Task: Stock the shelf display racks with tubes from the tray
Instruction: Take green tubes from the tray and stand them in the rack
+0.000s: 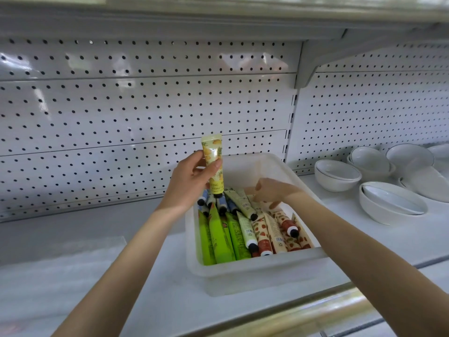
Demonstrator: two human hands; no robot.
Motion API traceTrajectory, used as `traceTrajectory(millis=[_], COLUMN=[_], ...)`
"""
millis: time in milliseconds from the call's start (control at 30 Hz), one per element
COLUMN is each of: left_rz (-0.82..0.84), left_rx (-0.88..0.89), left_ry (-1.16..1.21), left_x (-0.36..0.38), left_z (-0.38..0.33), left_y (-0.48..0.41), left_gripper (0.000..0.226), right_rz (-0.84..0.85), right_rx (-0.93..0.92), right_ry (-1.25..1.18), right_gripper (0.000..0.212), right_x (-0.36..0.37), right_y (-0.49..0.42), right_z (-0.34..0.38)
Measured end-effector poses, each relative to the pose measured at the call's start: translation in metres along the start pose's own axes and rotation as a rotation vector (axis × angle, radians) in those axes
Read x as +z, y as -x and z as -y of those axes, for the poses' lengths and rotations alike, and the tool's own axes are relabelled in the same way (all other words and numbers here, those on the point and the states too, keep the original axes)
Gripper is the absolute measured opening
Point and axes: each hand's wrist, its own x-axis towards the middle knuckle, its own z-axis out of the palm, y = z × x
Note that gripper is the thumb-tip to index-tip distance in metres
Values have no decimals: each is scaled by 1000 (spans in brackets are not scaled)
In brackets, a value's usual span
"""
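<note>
Judged early stage: saw no tube set out on white shelf [167, 283] yet. Found translucent white plastic tray [255, 271], centre-right of frame, near full of soft glossy tubes [264, 239]: lime green, red-patterned cream, blue, black-capped. Pinched yellow fruit-printed squeeze tube [213, 164] upright, cap down, above tray's far-left corner, between thumb and fingers of left hand [192, 177]. Dipped right hand [269, 190] among tubes, fingers curled down; could not tell whether gripping. Noted perforated white metal back panel [145, 105], stacked glossy white bowls [337, 176] at right.
</note>
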Motion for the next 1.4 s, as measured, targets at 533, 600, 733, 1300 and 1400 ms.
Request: traceTrajectory(millis=[533,600,733,1300,1400], left_rz=[-34,-38,-58,-347,-374], left_rx=[-121,-133,-163,-146,-146], left_ry=[123,135,159,172,175], left_x=[-12,-12,-11,-45,-51], left_z=[1,0,-1,-27,-32], left_y=[11,13,15,66,84], left_gripper=[15,15,13,16,18], right_rz=[200,217,159,284,256], right_rx=[41,-6,-149,-382,-424], right_ry=[-312,-333,-452,-988,-970], right_gripper=[51,39,33,21,25], right_x=[-1,-1,-3,-4,11], right_y=[-3,-4,1,73,85], right_z=[3,3,6,82,92])
